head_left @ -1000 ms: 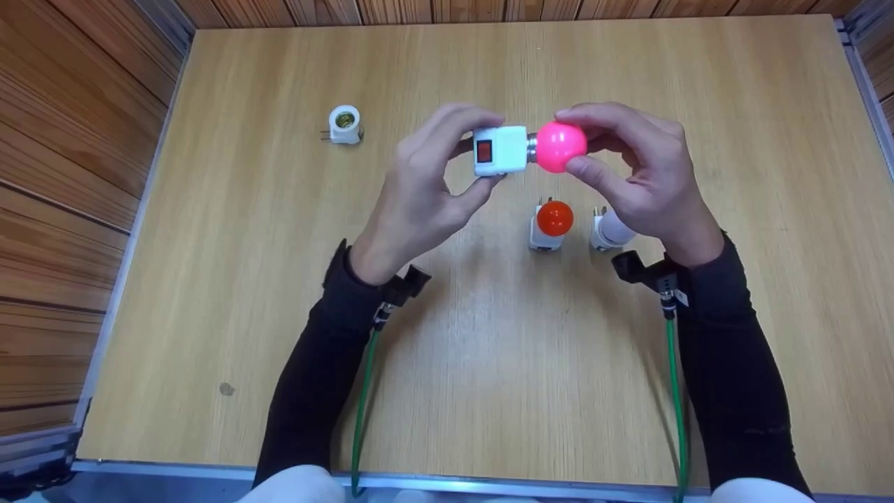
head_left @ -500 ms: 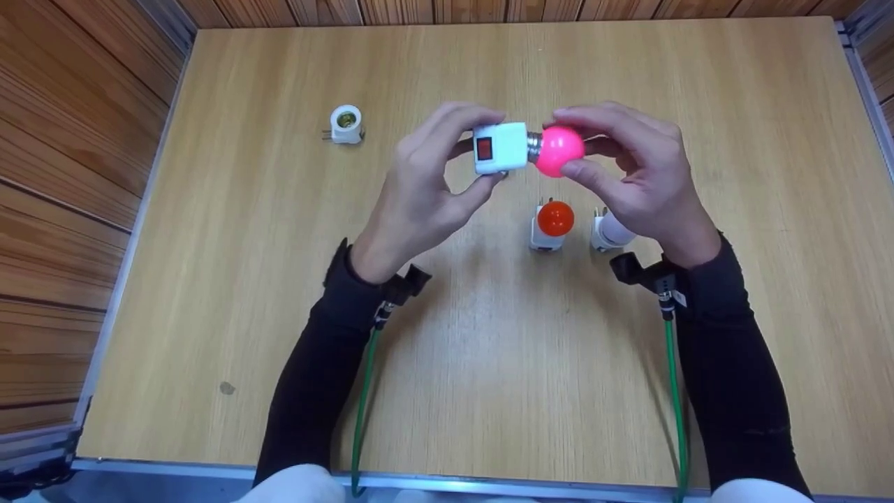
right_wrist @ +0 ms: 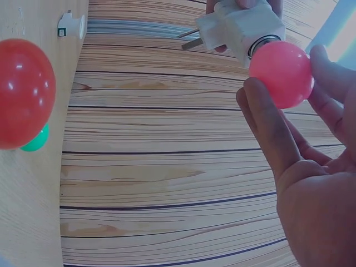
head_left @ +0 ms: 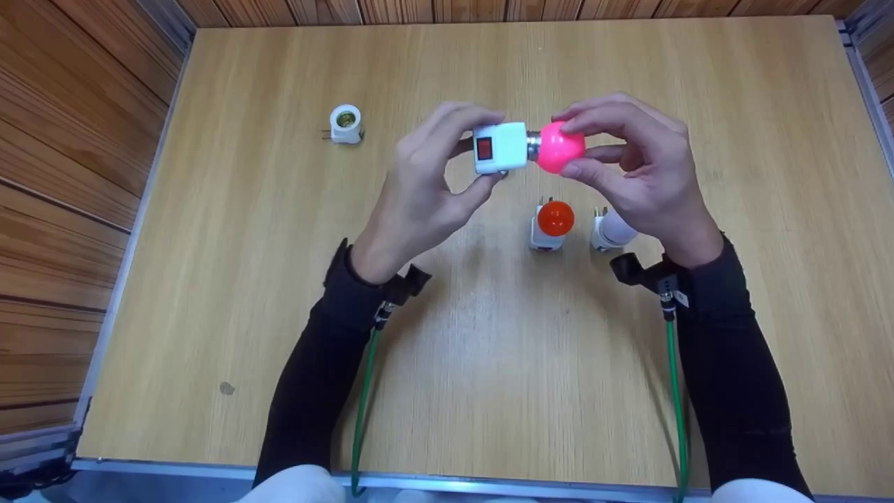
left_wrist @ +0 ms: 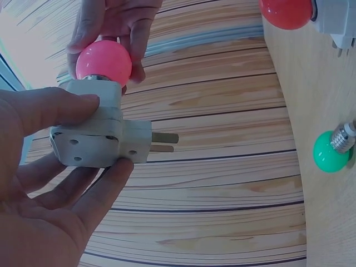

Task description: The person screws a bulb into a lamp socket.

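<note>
My left hand (head_left: 426, 178) grips a white plug-in bulb socket (head_left: 508, 148) with a red rocker switch, between thumb and fingers, above the table. Its two metal prongs (left_wrist: 164, 137) stick out sideways in the left wrist view. A pink light bulb (head_left: 557, 150) sits with its metal screw base at the socket's mouth; part of the thread still shows. My right hand (head_left: 646, 168) holds the bulb's round glass, thumb below and fingers above. In the right wrist view the pink bulb (right_wrist: 282, 75) touches thumb and fingertips.
Below the hands lie a socket with a red bulb (head_left: 556, 219) and another with a white bulb (head_left: 616, 228), partly behind the right hand. A bare socket (head_left: 345, 124) stands at the far left. A loose green bulb (left_wrist: 329, 151) lies on the table, hidden in the head view.
The pink bulb dipped slightly and showed more of its thread, then came back up. My right fingers have shifted round onto its upper side. The left hand and socket stay almost still.
</note>
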Demonstrator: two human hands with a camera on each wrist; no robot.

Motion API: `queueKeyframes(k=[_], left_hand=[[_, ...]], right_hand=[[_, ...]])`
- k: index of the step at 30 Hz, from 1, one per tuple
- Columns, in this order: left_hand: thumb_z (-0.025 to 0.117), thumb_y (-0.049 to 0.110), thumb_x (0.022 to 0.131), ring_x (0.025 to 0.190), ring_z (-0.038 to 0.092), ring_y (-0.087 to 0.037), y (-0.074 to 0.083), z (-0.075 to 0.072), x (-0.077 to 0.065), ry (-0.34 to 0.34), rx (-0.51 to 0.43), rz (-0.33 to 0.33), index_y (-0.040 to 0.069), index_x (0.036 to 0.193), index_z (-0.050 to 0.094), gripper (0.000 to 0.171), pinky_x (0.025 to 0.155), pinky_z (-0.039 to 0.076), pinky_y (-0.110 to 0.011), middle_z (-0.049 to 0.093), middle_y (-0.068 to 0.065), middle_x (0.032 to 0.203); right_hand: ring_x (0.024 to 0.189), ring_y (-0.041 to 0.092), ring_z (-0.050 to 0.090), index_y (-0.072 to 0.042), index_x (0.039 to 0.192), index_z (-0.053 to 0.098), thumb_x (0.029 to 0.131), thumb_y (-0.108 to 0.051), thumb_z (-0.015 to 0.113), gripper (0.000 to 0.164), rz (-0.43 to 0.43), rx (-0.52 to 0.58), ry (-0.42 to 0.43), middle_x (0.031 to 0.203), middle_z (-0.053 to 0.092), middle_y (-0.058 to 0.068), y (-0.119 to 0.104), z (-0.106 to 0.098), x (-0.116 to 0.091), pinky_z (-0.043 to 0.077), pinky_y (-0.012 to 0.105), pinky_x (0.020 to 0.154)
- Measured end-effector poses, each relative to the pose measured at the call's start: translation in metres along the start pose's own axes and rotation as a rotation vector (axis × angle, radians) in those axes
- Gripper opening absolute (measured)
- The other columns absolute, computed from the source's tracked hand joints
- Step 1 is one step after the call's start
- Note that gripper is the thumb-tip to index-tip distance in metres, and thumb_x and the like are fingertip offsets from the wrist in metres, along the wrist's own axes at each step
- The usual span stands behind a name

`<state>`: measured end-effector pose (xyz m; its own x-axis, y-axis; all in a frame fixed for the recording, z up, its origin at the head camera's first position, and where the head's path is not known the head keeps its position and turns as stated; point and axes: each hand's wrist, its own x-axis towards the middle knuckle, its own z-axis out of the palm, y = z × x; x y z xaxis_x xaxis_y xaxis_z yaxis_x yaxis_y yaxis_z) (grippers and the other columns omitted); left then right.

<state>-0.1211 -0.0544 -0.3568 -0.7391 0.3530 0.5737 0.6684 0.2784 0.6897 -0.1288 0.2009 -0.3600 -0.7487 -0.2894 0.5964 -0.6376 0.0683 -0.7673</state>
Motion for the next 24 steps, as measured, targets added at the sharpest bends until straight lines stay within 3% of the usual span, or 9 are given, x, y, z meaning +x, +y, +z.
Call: queueKeyframes(k=[5, 11, 19, 24], left_hand=[[0.075, 0.008, 0.097, 0.122, 0.069, -0.020, 0.0001, -0.0002, -0.0008, -0.007, 0.011, -0.014, -0.006, 0.134, 0.063, 0.041, 0.109, 0.058, -0.021, 0.067, -0.019, 0.129], [0.074, 0.009, 0.098, 0.122, 0.069, -0.020, 0.0007, -0.0001, -0.0008, -0.011, 0.021, -0.010, -0.006, 0.134, 0.064, 0.040, 0.109, 0.058, -0.021, 0.067, -0.019, 0.129], [0.074, 0.009, 0.098, 0.123, 0.070, -0.021, 0.0003, 0.0003, -0.0001, -0.012, 0.007, 0.001, -0.006, 0.133, 0.064, 0.040, 0.110, 0.058, -0.022, 0.067, -0.019, 0.129], [0.074, 0.009, 0.098, 0.122, 0.070, -0.021, -0.0001, 0.0001, -0.0005, -0.015, 0.011, 0.006, -0.006, 0.133, 0.064, 0.040, 0.110, 0.058, -0.022, 0.067, -0.019, 0.128]], right_hand=[[0.111, 0.014, 0.074, 0.017, 0.114, 0.067, 0.077, 0.002, 0.092, 0.047, -0.002, -0.031, -0.018, 0.123, 0.073, -0.004, -0.0001, -0.0003, 0.0003, 0.063, 0.017, 0.092], [0.112, 0.011, 0.073, 0.016, 0.113, 0.068, 0.077, 0.011, 0.088, 0.041, -0.023, -0.091, -0.002, 0.123, 0.071, -0.003, 0.0003, -0.0002, 0.0009, 0.062, 0.015, 0.095], [0.113, 0.011, 0.072, 0.015, 0.114, 0.068, 0.079, 0.006, 0.089, 0.041, -0.056, -0.116, -0.012, 0.123, 0.072, 0.006, 0.0012, -0.0010, 0.0017, 0.061, 0.014, 0.095], [0.111, 0.011, 0.071, 0.015, 0.116, 0.068, 0.079, 0.006, 0.089, 0.044, -0.040, -0.111, -0.017, 0.123, 0.071, -0.003, 0.0006, -0.0007, 0.0014, 0.061, 0.014, 0.094]])
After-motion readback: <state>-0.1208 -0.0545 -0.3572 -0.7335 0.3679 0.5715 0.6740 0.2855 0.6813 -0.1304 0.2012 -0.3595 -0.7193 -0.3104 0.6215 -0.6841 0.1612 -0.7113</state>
